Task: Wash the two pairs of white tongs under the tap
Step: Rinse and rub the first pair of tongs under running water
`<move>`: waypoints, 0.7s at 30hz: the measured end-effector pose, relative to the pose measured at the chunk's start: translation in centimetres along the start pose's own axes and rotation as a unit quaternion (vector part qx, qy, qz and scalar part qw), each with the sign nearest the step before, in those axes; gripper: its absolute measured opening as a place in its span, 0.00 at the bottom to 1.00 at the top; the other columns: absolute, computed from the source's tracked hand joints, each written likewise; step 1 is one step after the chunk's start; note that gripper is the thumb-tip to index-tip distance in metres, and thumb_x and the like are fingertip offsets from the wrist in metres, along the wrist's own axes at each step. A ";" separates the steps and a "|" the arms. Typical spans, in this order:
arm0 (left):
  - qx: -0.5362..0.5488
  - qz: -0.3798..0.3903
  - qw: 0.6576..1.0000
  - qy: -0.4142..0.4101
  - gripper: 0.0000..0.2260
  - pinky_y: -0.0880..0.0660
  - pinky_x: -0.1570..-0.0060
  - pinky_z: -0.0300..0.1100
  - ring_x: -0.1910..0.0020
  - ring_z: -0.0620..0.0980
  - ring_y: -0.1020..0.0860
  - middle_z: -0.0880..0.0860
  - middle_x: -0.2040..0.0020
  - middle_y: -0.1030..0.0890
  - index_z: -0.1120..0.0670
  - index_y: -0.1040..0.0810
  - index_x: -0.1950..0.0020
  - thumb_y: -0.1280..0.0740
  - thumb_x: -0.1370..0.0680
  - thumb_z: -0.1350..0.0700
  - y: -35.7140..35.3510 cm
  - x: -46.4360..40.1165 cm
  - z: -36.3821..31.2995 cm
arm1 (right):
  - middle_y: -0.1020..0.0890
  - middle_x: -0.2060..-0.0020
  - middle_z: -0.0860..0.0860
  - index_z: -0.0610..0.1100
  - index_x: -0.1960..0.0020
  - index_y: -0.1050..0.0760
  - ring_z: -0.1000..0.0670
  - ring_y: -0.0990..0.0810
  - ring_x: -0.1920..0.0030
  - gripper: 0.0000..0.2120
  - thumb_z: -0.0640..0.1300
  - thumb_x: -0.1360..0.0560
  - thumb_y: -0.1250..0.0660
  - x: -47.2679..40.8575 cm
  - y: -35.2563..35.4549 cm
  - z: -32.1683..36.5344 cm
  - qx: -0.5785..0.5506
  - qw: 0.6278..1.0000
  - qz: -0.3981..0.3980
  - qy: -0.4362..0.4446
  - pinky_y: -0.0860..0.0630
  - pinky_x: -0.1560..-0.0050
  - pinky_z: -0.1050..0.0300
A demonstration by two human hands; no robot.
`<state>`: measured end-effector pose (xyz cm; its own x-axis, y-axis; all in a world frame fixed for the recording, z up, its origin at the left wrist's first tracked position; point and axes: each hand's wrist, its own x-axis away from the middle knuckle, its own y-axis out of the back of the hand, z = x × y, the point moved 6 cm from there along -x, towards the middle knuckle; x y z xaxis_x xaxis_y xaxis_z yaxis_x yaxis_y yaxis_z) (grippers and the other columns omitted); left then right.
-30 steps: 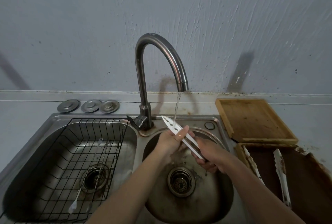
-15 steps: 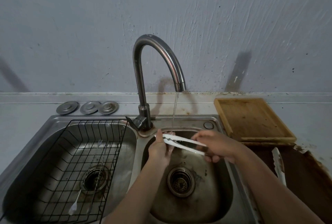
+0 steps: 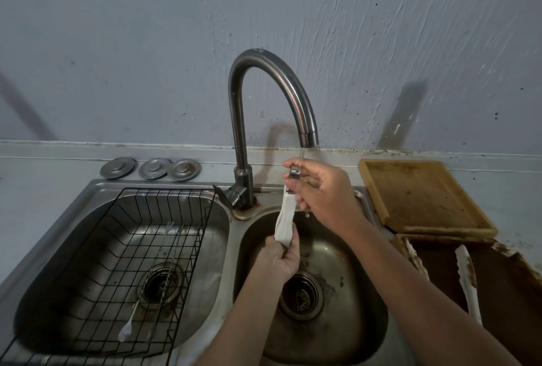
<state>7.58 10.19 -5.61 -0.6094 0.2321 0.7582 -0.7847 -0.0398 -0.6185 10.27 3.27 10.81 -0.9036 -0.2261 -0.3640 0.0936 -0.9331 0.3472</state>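
- The white tongs (image 3: 285, 220) being washed hang nearly upright at the centre of the frame, over the right sink basin (image 3: 363, 292), metal hinge end up and white tips down. Held this way, the water can run down their whole length.
- The right hand (image 3: 321, 189) pinches the hinge end just under the tap spout (image 3: 308, 137), fingers closed on it, so the thin stream lands on the top of the tongs.
- The left hand (image 3: 280, 260) grips the lower tips, fingers wrapped round them, likely to steady and rub them while the water runs.
- The second pair of white tongs (image 3: 469, 280) lies at the right edge of the frame in a dark brown tray (image 3: 510, 307), well apart from the sink; it looks soiled and is probably waiting its turn.
- A wooden cutting board (image 3: 422, 195) sits above that tray, beside the basin.
- In the left of the frame, a black wire rack (image 3: 123, 248) rests in the left basin with thin utensils (image 3: 152, 283) lying in it, probably set there to drain.
- Three round metal sink plugs (image 3: 151, 168) lie on the counter behind it.
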 end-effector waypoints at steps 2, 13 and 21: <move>0.001 -0.006 1.000 0.001 0.17 0.24 0.83 0.50 0.64 0.60 0.23 0.67 0.60 0.26 0.69 0.31 0.37 0.39 0.21 0.59 0.0 0.1 0.2 | 0.17 0.58 0.52 0.46 0.40 0.24 0.59 0.21 0.72 0.15 0.39 0.26 0.33 0.1 0.2 0.1 -0.002 1.000 -0.013 0.011 0.23 0.69 0.67; -0.214 -0.038 0.964 -0.152 0.15 0.24 0.83 0.41 0.73 0.57 0.21 0.63 0.60 0.25 0.68 0.30 0.38 0.43 0.20 0.59 0.7 0.2 -3.5 | 0.17 0.59 0.47 0.40 0.53 0.20 0.49 0.20 0.56 0.06 0.38 0.29 0.30 1.1 1.0 1.4 0.418 0.871 0.026 0.257 0.24 0.51 0.52; -0.426 -0.034 0.846 -0.320 0.09 0.22 0.79 0.41 0.62 0.53 0.24 0.57 0.59 0.24 0.60 0.28 0.51 0.46 0.18 0.58 -1.6 3.0 -7.9 | 0.18 0.58 0.45 0.41 0.48 0.26 0.45 0.20 0.59 0.28 0.65 0.26 0.44 3.7 -2.5 -4.3 0.621 0.761 0.155 0.110 0.30 0.60 0.53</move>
<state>7.93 18.58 -3.95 -0.7163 -0.3780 0.5866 -0.6200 0.7305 -0.2863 8.48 3.61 4.90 -0.8142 -0.5499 -0.1863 -0.3021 0.1274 0.9447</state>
